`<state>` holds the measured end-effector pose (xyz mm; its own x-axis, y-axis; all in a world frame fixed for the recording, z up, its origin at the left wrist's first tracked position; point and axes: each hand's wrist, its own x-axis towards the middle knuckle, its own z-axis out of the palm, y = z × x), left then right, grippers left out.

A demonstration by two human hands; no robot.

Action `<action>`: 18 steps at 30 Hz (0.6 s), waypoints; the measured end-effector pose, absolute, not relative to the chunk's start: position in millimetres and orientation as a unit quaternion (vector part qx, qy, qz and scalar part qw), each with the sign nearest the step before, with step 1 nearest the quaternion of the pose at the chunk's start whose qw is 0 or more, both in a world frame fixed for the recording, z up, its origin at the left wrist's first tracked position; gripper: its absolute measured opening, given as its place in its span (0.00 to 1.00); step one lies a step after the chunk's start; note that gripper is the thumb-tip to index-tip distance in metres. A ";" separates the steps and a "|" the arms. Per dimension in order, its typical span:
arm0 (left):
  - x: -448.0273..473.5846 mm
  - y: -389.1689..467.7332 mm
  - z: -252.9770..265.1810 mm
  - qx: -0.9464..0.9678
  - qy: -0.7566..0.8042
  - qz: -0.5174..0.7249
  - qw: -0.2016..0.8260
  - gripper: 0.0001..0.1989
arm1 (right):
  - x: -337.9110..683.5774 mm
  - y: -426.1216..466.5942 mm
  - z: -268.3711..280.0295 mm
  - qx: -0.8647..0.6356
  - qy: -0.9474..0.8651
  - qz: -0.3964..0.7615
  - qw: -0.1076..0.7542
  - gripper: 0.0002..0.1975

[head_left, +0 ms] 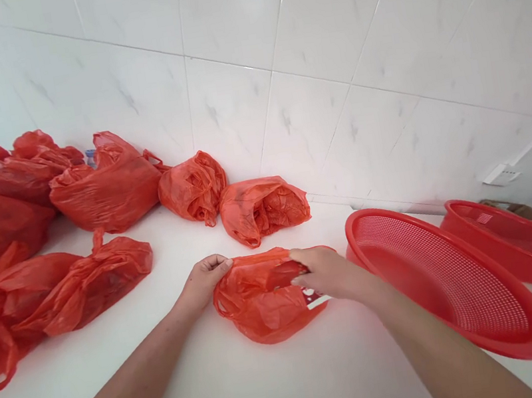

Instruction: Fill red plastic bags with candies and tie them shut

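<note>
A thin red plastic bag (269, 316) lies on the white table in front of me, its mouth spread open. My left hand (206, 277) pinches the bag's rim at its left upper corner between thumb and fingers. Over the bag's right side, my right hand (322, 272) is closed around a red-and-white printed packet (313, 296), partly inside the mouth. The palm and fingers hide much of the packet, so its kind cannot be made out. Just behind this bag sits another red bag (267, 209), its mouth crumpled.
Two red perforated plastic baskets (459, 269) stand at the right, the nearer one close to my right forearm. Several filled red bags (103, 191) line the tiled wall (239, 95) toward the left. A knotted red bag (83, 288) lies left of my left hand on the white table (214, 382).
</note>
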<state>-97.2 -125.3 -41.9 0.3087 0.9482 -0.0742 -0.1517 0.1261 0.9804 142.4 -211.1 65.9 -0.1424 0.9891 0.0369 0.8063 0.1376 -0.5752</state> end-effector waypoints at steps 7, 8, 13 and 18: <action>-98.1 -121.6 -48.0 0.513 0.378 0.431 0.639 0.15 | 120.8 -173.7 37.9 -0.571 -0.776 0.224 0.147 0.10; -98.0 -121.2 -48.1 0.514 0.379 0.430 0.639 0.15 | 121.3 -173.8 36.8 -0.574 -0.775 0.213 0.157 0.13; -98.4 -121.4 -46.7 0.509 0.379 0.435 0.639 0.14 | 142.2 -194.1 49.9 -0.631 -0.730 0.085 0.249 0.12; -98.3 -122.6 -45.5 0.508 0.386 0.428 0.640 0.14 | 215.5 -215.9 81.8 -0.764 -0.607 -0.062 0.211 0.11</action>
<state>-98.3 -122.6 -45.5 0.3354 0.9402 -0.0587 -0.1553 0.1167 0.9810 215.5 -215.9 81.8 0.2558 0.9007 0.3512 0.9532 -0.1743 -0.2472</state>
